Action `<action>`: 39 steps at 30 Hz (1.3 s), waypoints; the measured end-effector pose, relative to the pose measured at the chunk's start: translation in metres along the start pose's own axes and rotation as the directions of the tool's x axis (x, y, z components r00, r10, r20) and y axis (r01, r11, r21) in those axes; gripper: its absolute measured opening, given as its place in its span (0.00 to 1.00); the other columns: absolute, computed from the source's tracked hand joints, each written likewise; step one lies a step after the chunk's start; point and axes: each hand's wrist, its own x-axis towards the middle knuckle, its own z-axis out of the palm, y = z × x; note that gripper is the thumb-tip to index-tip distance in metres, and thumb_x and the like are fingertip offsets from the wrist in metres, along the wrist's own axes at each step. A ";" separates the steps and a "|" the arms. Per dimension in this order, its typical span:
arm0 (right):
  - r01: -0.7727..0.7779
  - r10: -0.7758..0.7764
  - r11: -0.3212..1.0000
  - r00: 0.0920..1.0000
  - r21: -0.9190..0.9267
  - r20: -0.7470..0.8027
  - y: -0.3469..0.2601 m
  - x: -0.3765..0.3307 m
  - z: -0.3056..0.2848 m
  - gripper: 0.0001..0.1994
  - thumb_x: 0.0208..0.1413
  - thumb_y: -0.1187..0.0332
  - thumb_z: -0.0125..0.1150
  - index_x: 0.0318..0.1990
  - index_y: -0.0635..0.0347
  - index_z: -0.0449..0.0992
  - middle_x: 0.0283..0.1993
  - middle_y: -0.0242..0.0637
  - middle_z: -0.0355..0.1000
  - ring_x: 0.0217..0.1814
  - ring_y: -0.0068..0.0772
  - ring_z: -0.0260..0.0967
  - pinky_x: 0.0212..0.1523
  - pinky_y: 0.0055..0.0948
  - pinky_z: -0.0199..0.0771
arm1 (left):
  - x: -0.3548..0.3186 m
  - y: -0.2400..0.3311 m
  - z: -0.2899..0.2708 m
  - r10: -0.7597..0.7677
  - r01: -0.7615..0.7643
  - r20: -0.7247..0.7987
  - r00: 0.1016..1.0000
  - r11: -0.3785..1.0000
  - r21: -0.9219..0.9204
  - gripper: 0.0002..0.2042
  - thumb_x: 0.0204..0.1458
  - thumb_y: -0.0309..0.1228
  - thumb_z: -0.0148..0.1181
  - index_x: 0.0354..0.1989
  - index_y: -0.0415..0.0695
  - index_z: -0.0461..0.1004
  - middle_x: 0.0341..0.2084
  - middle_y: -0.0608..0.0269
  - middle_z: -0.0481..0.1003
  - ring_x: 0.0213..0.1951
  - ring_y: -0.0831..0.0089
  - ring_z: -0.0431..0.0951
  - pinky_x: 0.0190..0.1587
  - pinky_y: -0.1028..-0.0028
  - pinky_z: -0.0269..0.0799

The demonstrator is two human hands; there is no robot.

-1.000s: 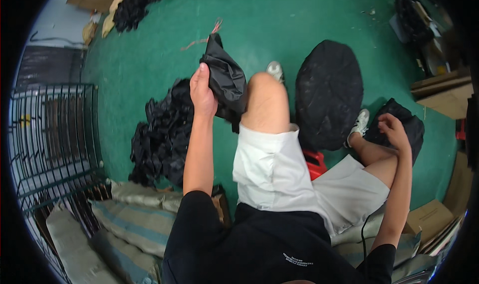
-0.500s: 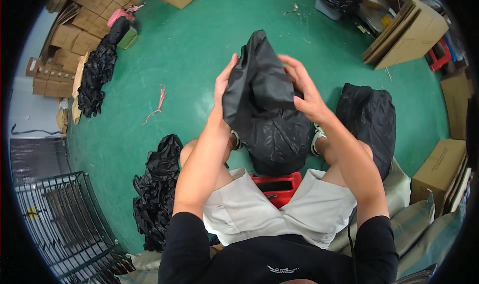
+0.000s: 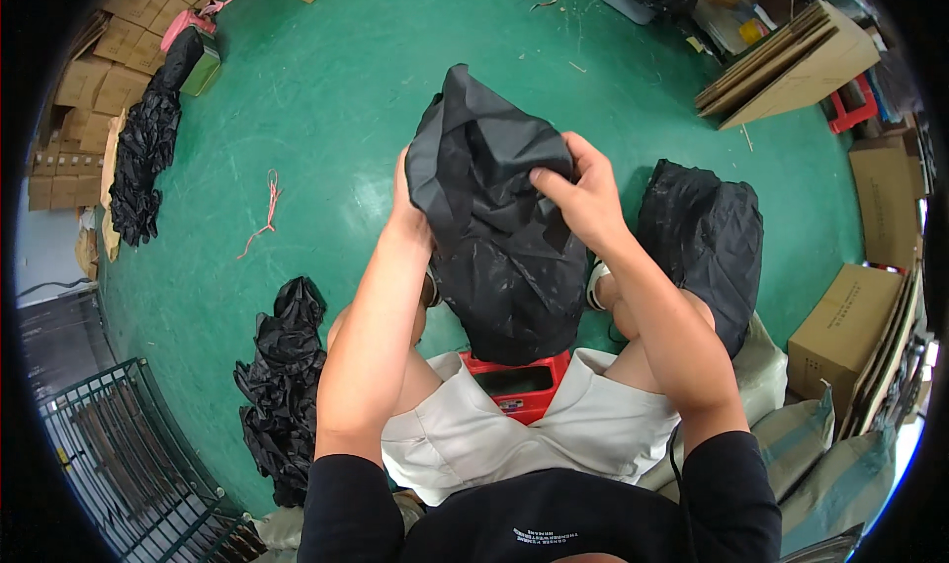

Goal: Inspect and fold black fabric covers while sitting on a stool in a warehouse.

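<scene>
In front of my knees I hold up a piece of black fabric [image 3: 484, 138], perhaps a bag or cover, creased and folded over itself. My left hand [image 3: 407, 205] is wrapped around its left edge, with the fingers mostly hidden behind the cloth. At the right edge my right hand [image 3: 590, 189] pinches the cloth, thumb on top and fingers behind. Directly below, between my feet, is a dusty black fabric bundle [image 3: 519, 311] by a red plastic object [image 3: 542, 400]. I cannot tell whether the held cloth and this bundle are joined.
Another full black bundle [image 3: 704, 237] stands by my right leg. Crumpled black fabric [image 3: 282, 395] lies at my left, with more [image 3: 143, 163] farther off. Pink string [image 3: 271, 207] lies on the green floor. Cartons [image 3: 840, 326] and sacks [image 3: 840, 494] line the right; a metal rack [image 3: 138, 454] is at left.
The black fabric has been lowered and turned, its folded top now spread wider toward me. My right thumb has moved onto its edge. The view has shifted slightly.
</scene>
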 end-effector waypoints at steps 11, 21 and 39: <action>-0.046 0.073 0.988 0.981 0.148 -0.181 0.013 0.012 -0.021 0.10 0.62 0.66 0.59 0.34 0.66 0.77 0.32 0.27 0.75 0.32 0.13 0.65 0.34 0.19 0.66 | 0.007 -0.005 0.004 0.224 -0.034 -0.276 0.935 0.829 0.559 0.26 0.45 0.34 0.74 0.48 0.35 0.68 0.41 0.51 0.75 0.41 0.68 0.77 0.42 0.71 0.75; -0.064 -0.065 0.842 0.974 -0.535 -0.219 0.023 0.007 -0.031 0.35 0.43 0.62 0.72 0.56 0.61 0.57 0.49 0.53 0.68 0.51 0.48 0.69 0.53 0.40 0.67 | -0.004 -0.002 0.025 0.374 -0.311 0.012 0.927 0.754 0.579 0.12 0.56 0.37 0.64 0.33 0.37 0.78 0.28 0.71 0.76 0.30 0.84 0.71 0.35 0.79 0.68; -0.032 0.207 0.863 0.933 0.505 -0.295 0.031 0.025 -0.068 0.13 0.57 0.70 0.55 0.47 0.67 0.74 0.46 0.35 0.73 0.51 0.23 0.65 0.53 0.26 0.62 | 0.007 0.011 0.002 0.380 -0.265 -0.187 0.906 0.853 0.450 0.13 0.60 0.36 0.58 0.42 0.37 0.76 0.36 0.65 0.78 0.40 0.80 0.73 0.50 0.76 0.65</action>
